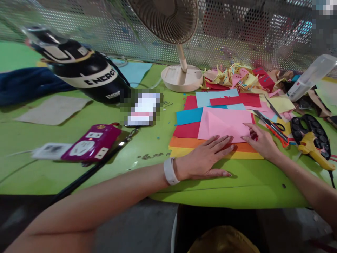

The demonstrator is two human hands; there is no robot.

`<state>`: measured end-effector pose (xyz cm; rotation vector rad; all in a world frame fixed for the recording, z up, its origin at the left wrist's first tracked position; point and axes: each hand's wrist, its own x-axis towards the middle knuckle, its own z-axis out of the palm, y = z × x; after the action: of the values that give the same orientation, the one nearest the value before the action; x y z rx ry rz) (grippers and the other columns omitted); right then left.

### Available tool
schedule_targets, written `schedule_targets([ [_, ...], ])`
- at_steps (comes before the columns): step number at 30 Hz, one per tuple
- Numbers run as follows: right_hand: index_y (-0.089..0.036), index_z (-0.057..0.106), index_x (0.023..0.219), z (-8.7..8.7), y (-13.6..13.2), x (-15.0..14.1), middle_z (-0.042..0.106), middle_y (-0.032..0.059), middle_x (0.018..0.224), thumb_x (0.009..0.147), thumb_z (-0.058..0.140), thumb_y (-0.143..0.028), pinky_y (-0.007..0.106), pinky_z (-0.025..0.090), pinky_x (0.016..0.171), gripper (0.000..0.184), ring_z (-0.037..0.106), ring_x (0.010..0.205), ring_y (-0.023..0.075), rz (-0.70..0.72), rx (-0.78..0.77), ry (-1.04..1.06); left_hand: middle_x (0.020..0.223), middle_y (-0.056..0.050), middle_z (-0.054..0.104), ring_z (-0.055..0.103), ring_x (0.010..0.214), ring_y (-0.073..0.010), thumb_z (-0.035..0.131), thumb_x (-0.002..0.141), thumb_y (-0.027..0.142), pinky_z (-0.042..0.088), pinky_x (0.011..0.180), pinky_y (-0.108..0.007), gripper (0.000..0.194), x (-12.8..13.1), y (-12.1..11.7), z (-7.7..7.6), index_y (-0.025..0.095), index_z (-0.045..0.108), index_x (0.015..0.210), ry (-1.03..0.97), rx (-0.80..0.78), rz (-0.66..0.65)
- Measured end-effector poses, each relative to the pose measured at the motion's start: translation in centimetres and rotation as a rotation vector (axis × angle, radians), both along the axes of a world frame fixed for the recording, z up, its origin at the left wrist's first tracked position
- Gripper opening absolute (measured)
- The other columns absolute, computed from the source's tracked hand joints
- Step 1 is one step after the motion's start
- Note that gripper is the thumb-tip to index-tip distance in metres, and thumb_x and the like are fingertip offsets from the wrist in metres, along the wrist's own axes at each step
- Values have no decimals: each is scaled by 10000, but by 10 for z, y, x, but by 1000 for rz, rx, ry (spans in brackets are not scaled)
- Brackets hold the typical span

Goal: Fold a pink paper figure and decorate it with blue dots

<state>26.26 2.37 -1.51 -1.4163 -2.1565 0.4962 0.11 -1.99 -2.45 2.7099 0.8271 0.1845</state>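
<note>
A pink sheet of paper (pixel 223 121), with a raised crease toward its left side, lies on a stack of coloured paper. My left hand (pixel 207 156) is laid flat, fingers stretched over the sheet's lower edge, with a pale band round the wrist. At the sheet's right edge, my right hand (pixel 259 138) has its fingers curled and its thumb on the paper, gripping that edge. Beneath are orange paper (pixel 181 142), yellow paper (pixel 247 155), red paper (pixel 184 131) and a blue strip (pixel 188 116).
Right of the stack lie an orange utility knife (pixel 277 133), scissors (pixel 275 109), a yellow glue gun (pixel 313 149) and a black palette-like tray (pixel 310 128). Paper scraps (pixel 237 77) heap behind, beside a fan (pixel 181 79). Leftward are a phone (pixel 144 109), purple case (pixel 92 142) and bottle (pixel 86 73).
</note>
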Motion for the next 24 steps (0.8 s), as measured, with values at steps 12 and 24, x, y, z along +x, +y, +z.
schedule_targets([
  [12, -196, 632, 1260, 1, 0, -1, 685, 46, 823, 877, 615, -398, 371, 539, 717, 433, 629, 708, 200, 2, -5, 4, 1665, -149, 72, 50, 1545, -268, 357, 945, 708, 87, 1249, -490, 835, -1, 0, 0, 202, 199, 1590, 25, 31, -6],
  [24, -207, 606, 1283, -6, 2, -1, 676, 33, 802, 841, 629, -329, 370, 540, 712, 459, 627, 701, 195, -73, 0, 58, 1634, -188, 222, 199, 1525, -284, 335, 935, 730, 147, 1249, -468, 917, -2, 3, -2, 125, 138, 1595, -5, 57, 5],
])
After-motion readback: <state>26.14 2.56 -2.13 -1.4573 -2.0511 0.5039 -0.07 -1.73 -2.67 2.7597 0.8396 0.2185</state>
